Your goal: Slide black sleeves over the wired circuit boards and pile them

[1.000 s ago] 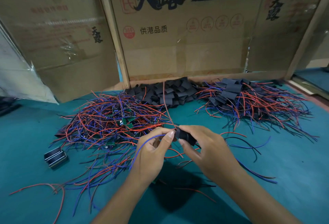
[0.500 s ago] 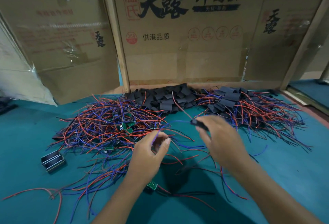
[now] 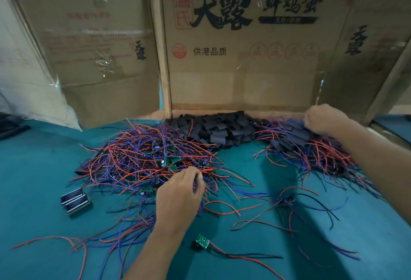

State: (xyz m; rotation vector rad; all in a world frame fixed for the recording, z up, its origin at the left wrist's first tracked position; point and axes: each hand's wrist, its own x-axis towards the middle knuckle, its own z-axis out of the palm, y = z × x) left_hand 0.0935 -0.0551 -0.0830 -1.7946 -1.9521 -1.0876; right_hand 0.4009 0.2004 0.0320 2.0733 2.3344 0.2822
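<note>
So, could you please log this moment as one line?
left hand: reaching into bare boards pile | right hand: over sleeved pile | loose sleeves: between

The surface is matt teal cloth, felt-like. Left of the left fingers lies a small glossy metal block. Under those fingers, the wires wear smooth red, blue and black plastic. The sleeves, left of the right fingers, are matt black. Behind them stands dull brown cardboard, patched with shiny clear tape.
</note>
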